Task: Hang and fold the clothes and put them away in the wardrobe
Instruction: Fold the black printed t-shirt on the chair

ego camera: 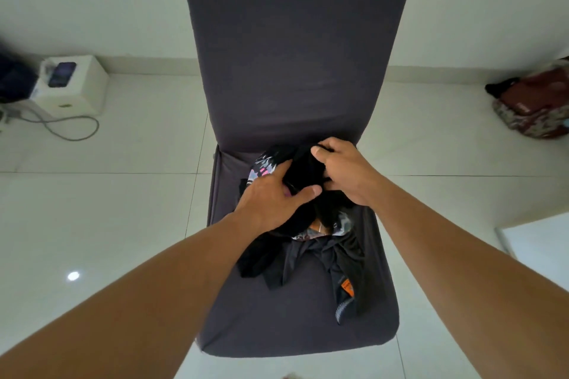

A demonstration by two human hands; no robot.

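White floor tiles [123,209] are surrounding a dark grey covered chair [292,317]. On its seat, the left hand [271,203] is gripping a black garment [303,168] from the seven o'clock side, with the thumb lying on top. The right hand [348,172] is pinching the same garment at its two o'clock edge. The garment is lying on a clothes pile [326,255], over a patterned garment [264,168]. At ten o'clock, a white box [80,92] is carrying a phone [61,74].

My left hand [271,197] and right hand [345,169] both grip a black garment [304,169] on the chair [292,40] seat. A patterned garment [264,166] shows just beyond my left fingers. A dark grey garment [338,258] lies nearer me than both hands.
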